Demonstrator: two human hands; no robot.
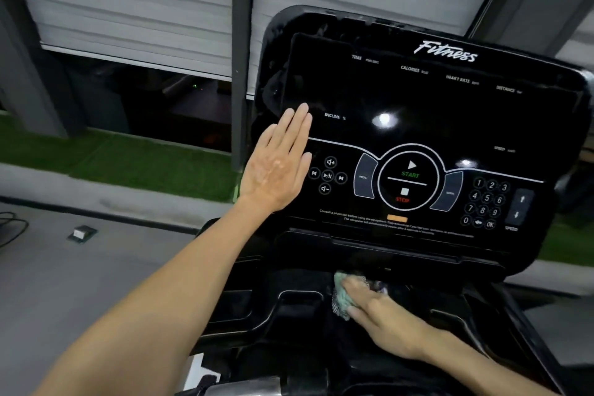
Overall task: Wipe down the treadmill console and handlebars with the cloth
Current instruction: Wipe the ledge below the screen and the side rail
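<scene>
Currently: left hand (pixel 276 167) is flat, fingers straight and together, against the left edge of the treadmill console (pixel 418 125), holding nothing. Right hand (pixel 382 318) is palm-down with fingers extended, pressing the bunched green cloth (pixel 341 294) onto the black tray (pixel 299 302) just below the console.

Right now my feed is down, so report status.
Left hand open, flat at console left edge. Right hand pressing green cloth on tray under console. No obstruction seen.

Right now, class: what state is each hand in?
Left hand: open, fingers straight, at the console edge.
Right hand: open, pressing the cloth.
</scene>
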